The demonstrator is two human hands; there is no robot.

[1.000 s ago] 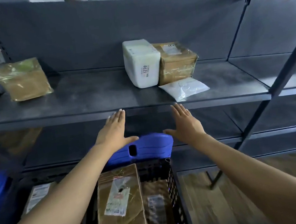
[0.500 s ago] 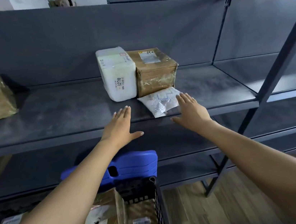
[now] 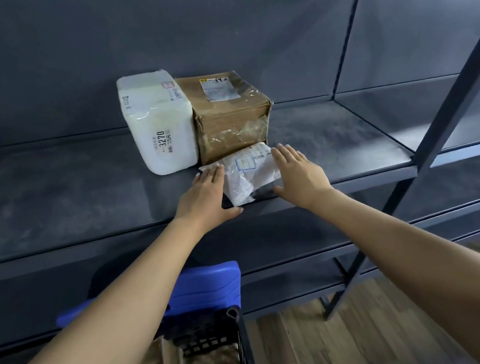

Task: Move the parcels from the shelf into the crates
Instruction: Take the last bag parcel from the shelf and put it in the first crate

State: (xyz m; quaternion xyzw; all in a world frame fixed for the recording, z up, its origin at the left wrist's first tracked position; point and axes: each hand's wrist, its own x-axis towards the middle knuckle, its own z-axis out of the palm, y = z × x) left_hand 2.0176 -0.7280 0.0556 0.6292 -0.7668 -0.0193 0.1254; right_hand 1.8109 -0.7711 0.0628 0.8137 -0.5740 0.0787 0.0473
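The dark grey metal shelf [image 3: 67, 204] fills the upper and middle frame, and the step in hand looks to be taking the front parcel off its board. At lower centre, below the shelf edge, stands the black plastic mesh crate [image 3: 208, 323], already holding brown parcels, with a blue plastic crate [image 3: 209, 283] just behind it. At frame centre a white plastic-wrapped block parcel [image 3: 157, 122] stands touching a brown taped cardboard box [image 3: 230, 116] on its right. In front of the box, touching its lower face, lies the flat white plastic mailer bag [image 3: 250, 174], its near corner reaching the shelf's front edge.

The bag looks limp and slick. It is probably best to slip the thumbs under that near corner, close in from both sides together, and draw it toward the edge, so the box behind is not dragged.

The left hand [image 3: 204, 198] lies at the bag's left edge, fingers straight and thumb spread toward the near corner. The right hand [image 3: 298, 174] covers its right edge, fingers also straight. Neither has closed, and the bag sits between the two palms.
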